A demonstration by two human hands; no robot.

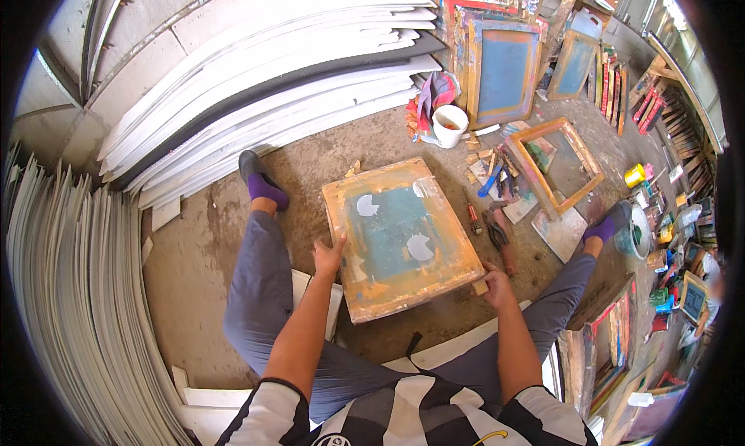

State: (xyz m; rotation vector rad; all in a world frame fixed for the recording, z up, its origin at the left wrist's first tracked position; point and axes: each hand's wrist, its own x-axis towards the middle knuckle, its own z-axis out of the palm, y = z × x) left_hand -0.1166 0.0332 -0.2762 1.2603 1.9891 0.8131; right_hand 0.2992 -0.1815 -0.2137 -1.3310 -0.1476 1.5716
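Observation:
A wooden screen-printing frame (400,236) with a teal mesh and two pale patches lies tilted on the concrete floor between my legs. My left hand (329,256) grips its left edge, fingers curled over the wood. At the near right corner, my right hand (493,279) closes on the frame beside a small wooden block (481,288). I sit with both legs spread, purple socks on my feet.
A stack of white boards (272,65) leans at the back left, more boards (70,291) on the left. A white bucket (449,124), an empty wooden frame (555,165), stacked screens (500,69), a screwdriver (472,215) and paint jars (635,174) lie to the right.

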